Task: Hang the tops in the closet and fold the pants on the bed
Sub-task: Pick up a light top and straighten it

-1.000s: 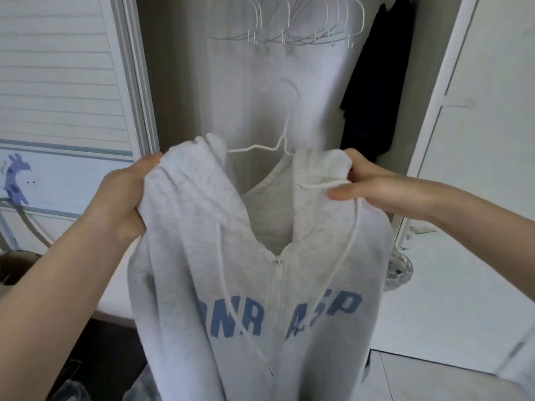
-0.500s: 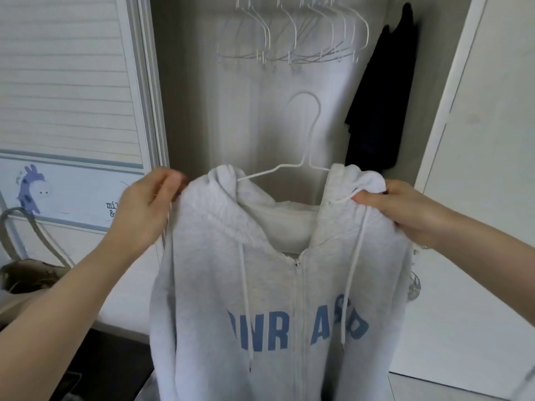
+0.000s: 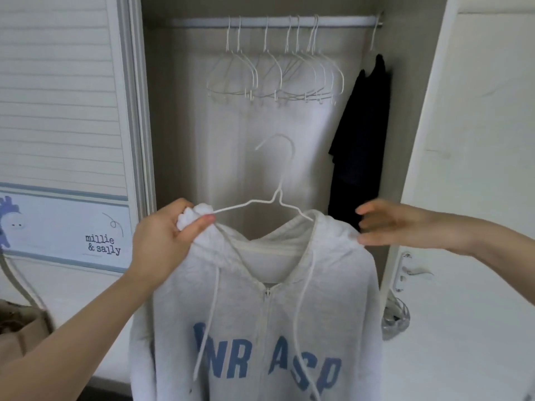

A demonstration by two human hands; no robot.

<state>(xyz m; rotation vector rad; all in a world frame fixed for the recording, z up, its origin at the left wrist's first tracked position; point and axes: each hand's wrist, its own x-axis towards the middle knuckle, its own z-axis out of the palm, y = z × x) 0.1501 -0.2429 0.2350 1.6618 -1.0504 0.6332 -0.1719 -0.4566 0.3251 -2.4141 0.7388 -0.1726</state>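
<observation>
A light grey zip hoodie (image 3: pixel 260 319) with blue letters hangs on a white wire hanger (image 3: pixel 278 195) in front of the open closet. My left hand (image 3: pixel 168 238) grips the hoodie's left shoulder together with the hanger's arm. My right hand (image 3: pixel 388 224) is beside the right shoulder, its fingers spread and loose, the fingertips just touching the fabric. The hanger's hook points up, well below the closet rod (image 3: pixel 275 21).
Several empty white hangers (image 3: pixel 275 73) hang on the rod. A dark top (image 3: pixel 359 140) hangs at the rod's right end. The white closet door (image 3: pixel 477 169) stands open at right. A slatted panel (image 3: pixel 58 96) is at left, a brown bag (image 3: pixel 20 328) below it.
The hoodie and hanger have risen toward the rod and straightened. My right hand has let go of the right shoulder and opened. My left hand keeps its grip.
</observation>
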